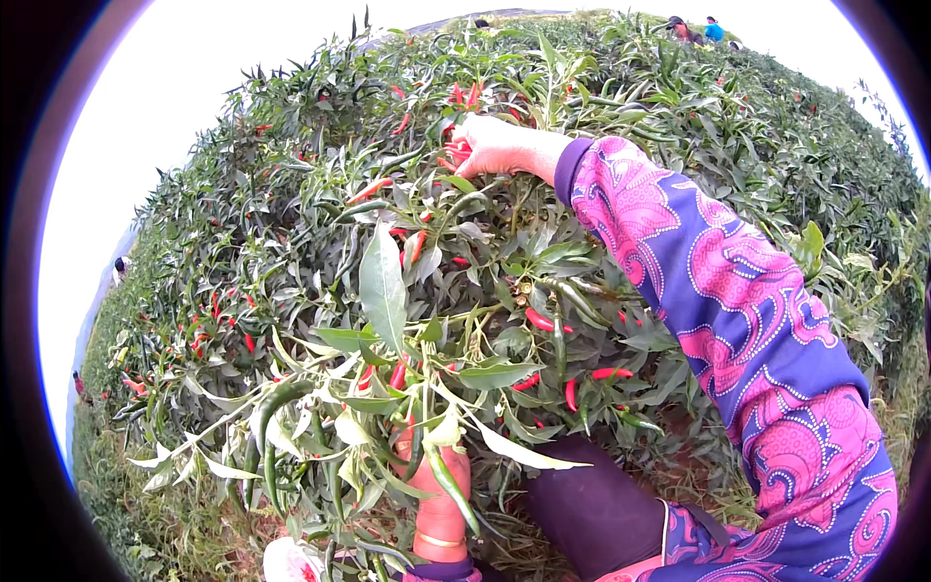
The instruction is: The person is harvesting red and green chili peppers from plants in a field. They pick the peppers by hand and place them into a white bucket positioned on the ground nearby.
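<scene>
My right hand point(484, 149) reaches far forward into the pepper plants, its fingers curled around several red chili peppers point(457, 150). More red chilies point(471, 96) hang just beyond its fingers. Low in the view, my left hand point(436, 484) is among the leaves of a near branch, a band on its wrist. Leaves and green chilies cover its fingers, so what it holds is hidden. A long green chili point(452, 487) hangs across the back of that hand, and red chilies point(398, 375) show just above it.
Dense pepper plants point(291, 218) spread across the view. Dry grass point(182, 524) lies at the lower left. A white container point(287, 560), partly visible, is at the bottom beside my left wrist. People point(713, 30) are far off at the top right and the left edge.
</scene>
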A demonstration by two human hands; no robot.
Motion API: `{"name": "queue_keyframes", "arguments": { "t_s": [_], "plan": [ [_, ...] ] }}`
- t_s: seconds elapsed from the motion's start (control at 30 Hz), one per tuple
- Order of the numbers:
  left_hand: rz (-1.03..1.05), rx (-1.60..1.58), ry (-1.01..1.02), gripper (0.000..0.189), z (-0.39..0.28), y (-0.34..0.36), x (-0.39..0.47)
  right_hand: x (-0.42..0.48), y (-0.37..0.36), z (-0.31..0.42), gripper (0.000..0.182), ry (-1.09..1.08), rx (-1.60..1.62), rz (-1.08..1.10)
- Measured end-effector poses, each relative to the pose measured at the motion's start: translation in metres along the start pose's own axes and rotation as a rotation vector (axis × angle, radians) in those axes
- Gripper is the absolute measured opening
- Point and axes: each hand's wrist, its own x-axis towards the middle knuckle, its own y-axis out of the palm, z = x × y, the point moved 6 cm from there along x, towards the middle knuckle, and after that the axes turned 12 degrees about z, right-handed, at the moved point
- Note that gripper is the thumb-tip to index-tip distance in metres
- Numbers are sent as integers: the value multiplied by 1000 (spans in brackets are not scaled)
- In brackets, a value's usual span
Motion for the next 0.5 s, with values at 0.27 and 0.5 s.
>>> {"name": "queue_keyframes", "arguments": {
  "t_s": [0.27, 0.5],
  "plan": [
    [116, 33, -53, 33, 0, -5, -3, -7, 3, 14, 13, 153, -76, 65],
    [-28, -150, 14, 32, 21, 16, -13, -27, -6, -3, 17, 265, 569, 95]
  ]
}}
